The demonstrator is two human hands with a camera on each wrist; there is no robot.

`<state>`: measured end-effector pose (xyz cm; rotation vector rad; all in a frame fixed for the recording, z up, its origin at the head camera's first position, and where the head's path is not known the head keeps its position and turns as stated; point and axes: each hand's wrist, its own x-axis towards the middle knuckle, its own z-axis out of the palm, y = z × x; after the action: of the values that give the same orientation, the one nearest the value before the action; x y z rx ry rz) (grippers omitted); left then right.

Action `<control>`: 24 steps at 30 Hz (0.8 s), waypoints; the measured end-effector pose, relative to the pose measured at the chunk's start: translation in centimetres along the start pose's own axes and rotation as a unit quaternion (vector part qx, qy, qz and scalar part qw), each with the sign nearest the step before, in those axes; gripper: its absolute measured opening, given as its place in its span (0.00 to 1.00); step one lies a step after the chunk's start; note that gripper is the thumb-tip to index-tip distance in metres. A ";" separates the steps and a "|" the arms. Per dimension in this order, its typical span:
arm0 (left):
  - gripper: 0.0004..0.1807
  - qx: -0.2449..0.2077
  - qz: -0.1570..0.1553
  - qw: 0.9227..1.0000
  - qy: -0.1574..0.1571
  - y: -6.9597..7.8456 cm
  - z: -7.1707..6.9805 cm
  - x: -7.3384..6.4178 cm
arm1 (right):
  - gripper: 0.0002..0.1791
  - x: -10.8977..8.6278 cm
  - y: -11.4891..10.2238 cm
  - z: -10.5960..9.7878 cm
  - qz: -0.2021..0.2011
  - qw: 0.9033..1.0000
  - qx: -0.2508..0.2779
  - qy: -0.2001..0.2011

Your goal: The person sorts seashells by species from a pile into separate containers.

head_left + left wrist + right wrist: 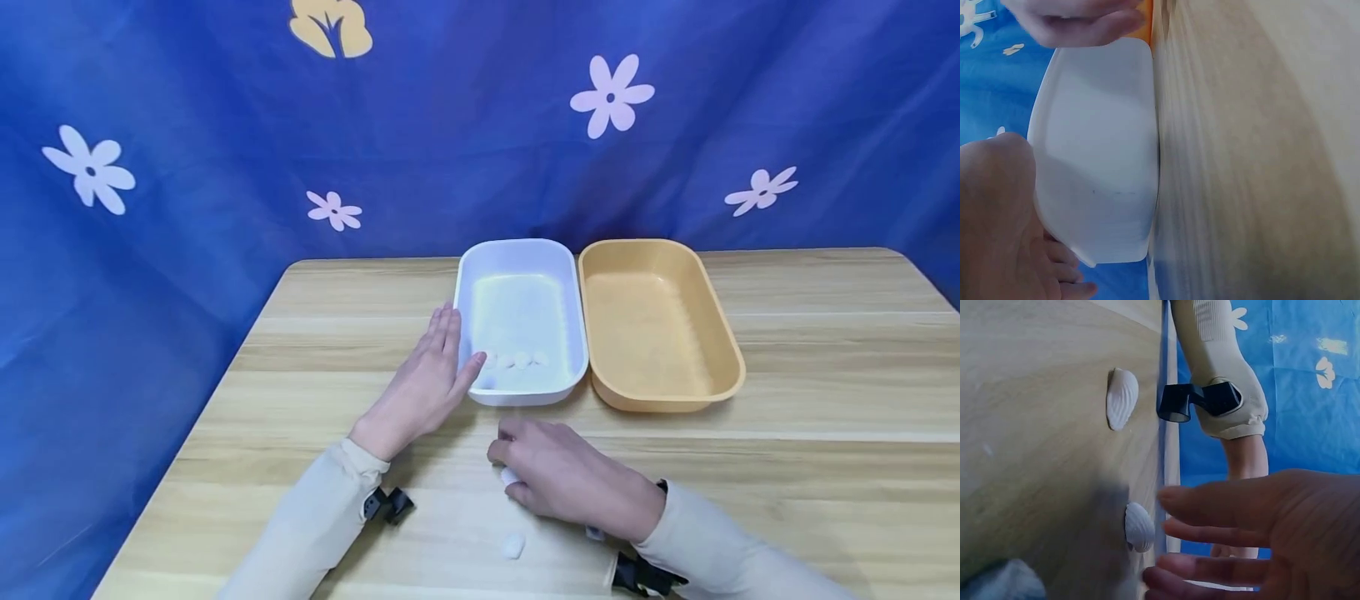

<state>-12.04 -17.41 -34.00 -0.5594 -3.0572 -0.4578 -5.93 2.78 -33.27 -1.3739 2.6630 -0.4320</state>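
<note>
Right fingers [1216, 567] loosely parted just beside a white shell [1140, 527], left fingers [452, 331] straight along the white tray [517, 312].

Your tabletop [825, 375] has a pale wood grain running from side to side, with lighter streaks and rounded far corners. Toward its far edge you have two deep trays standing side by side, the white tray [525, 398] on your left and the yellow tray [667, 405] on your right, their rims close together. On your side of them, a ribbed white shell [1140, 528] lies on the wood, a second white shell [1122, 400] lies nearer to you, and a greyish shell-like piece [1010, 582], only partly seen, sits off to their right.
</note>
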 end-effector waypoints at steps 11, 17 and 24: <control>0.44 0.005 -0.003 1.000 0.003 0.2 0.4 0.0 | 0.12 -0.7 -0.2 0.8 -0.004 0.999 -0.007 -0.041; 0.44 0.007 -0.002 1.000 0.010 0.1 0.7 0.0 | 0.12 -0.6 -0.2 1.2 -0.006 0.999 -0.009 -0.050; 0.44 0.007 0.000 1.000 0.015 0.0 1.1 -0.1 | 0.08 -0.6 0.0 1.6 -0.024 0.999 -0.016 -0.034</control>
<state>-11.84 -17.12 -35.01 -0.5463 -3.0296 -0.4408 -5.25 2.92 -34.84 -1.4362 2.5993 -0.3412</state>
